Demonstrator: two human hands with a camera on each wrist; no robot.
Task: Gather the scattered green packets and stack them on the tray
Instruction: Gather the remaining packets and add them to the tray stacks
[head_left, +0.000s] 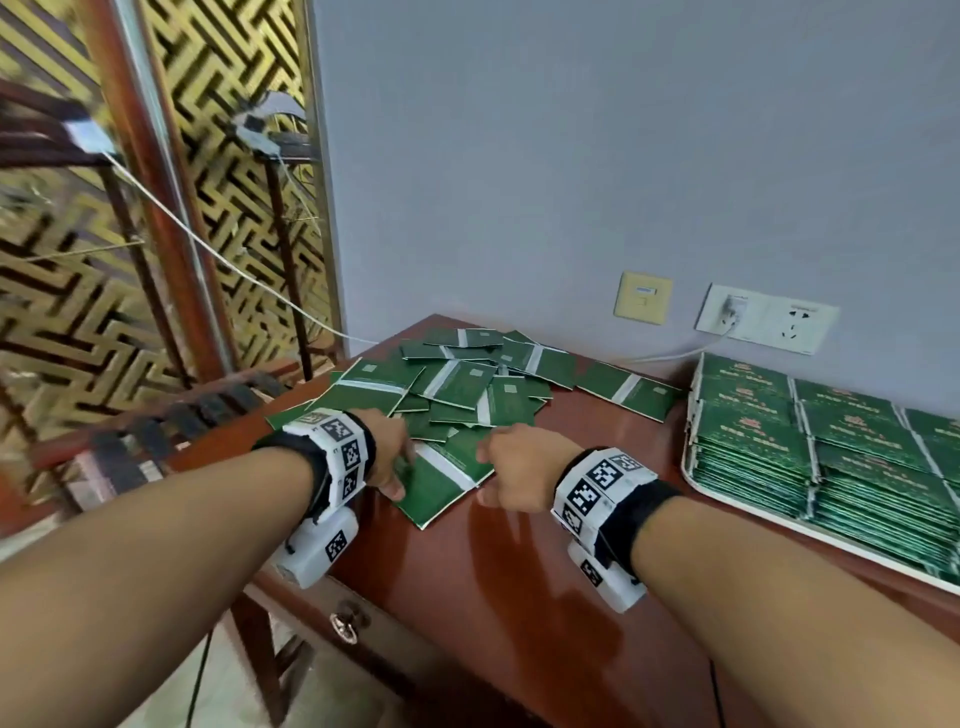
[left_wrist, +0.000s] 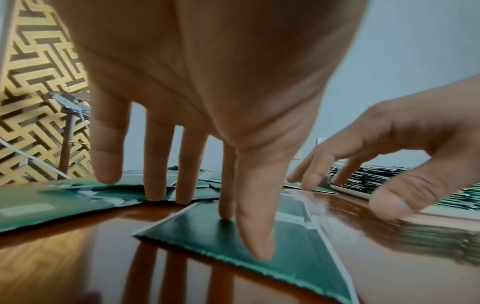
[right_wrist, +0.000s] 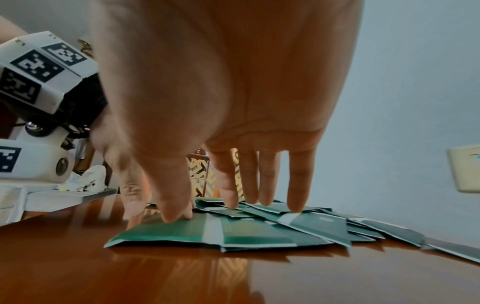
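Packets (head_left: 467, 387), flat, glossy green rectangles each crossed by a pale band, lay heaped on the polished reddish wood table (head_left: 519, 571). The nearest packet (head_left: 436, 480) lay between both hands. The left hand (head_left: 387, 452), fingers spread straight, touched it with fingertip (left_wrist: 225, 216) and thumb. The right hand (head_left: 519, 470) hovered just beside it, fingers straight. More packets stood stacked on the white tray (head_left: 691, 467) to the right.

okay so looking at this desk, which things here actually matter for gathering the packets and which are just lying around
For the job: loose green packets, nearest packet under the left hand, right hand, tray with stacked packets.

Just there: wall socket, white cable, yellow wall plate.
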